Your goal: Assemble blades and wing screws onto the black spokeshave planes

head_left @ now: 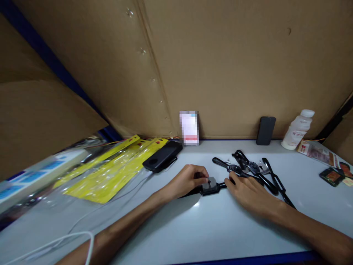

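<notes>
A black spokeshave (211, 191) with a grey metal blade (209, 183) lies low over the white table in front of me. My left hand (190, 181) is closed, thumb and forefinger pinched at the upper part of the blade; the fingertips partly cover what they grip. The fingers of my right hand (245, 187) are closed round the spokeshave's right handle. Just beyond my right hand lie several more black spokeshave bodies (249, 165) in a loose, overlapping heap. One narrow black frame (275, 180) rests at the heap's right side.
Yellow-and-clear plastic packages (110, 176) spread over the left side, beside a black power bank (162, 156) with a white cable (91, 239). Against the cardboard wall (220, 73) stand a lit phone (189, 129), a dark phone (266, 130) and a white bottle (298, 130).
</notes>
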`<state>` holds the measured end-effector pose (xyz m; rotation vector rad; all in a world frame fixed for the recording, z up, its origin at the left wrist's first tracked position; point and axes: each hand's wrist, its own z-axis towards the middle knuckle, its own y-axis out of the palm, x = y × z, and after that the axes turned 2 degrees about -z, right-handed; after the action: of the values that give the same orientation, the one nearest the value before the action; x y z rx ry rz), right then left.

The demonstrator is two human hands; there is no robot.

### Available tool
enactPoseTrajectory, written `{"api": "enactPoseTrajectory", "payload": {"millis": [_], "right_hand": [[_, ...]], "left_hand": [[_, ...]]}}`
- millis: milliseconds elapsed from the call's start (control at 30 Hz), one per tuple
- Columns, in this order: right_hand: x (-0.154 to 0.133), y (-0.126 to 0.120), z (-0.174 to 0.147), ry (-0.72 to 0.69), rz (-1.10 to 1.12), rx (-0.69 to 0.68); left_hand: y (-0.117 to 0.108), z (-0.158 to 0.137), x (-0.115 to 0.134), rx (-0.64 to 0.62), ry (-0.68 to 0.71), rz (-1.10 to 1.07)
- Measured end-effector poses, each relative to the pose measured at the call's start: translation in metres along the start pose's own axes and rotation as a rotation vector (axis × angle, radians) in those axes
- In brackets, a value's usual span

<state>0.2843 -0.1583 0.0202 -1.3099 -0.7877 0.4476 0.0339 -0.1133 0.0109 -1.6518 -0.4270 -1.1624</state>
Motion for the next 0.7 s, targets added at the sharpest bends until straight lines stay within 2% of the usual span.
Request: {"api": "enactPoseTrajectory", "payload": {"millis": [133,267,500,700], "right_hand": [[0.0011,-0.0047,0.0010,-0.034,-0.093,0.016],[0.0014,-0.0023,0.0018,-0.042,-0.075,0.063],[0.0017,0.0017,-0.0003,-0.033,-0.056,0.077],[0.0014,0.0053,-0.0005,-0.020,-0.021,0.084]], "left_hand": [[0.0011,0.0005,-0.0002,0.004,-0.002,0.005],[0.0024,-0.0005,0.0008,-0.007,-0.007,0.043],[0.0040,-0.0011,0.0025,0.061,0.030,0.118],[0.0021,-0.0028,0.0042,0.006,0.042,0.124]]}}
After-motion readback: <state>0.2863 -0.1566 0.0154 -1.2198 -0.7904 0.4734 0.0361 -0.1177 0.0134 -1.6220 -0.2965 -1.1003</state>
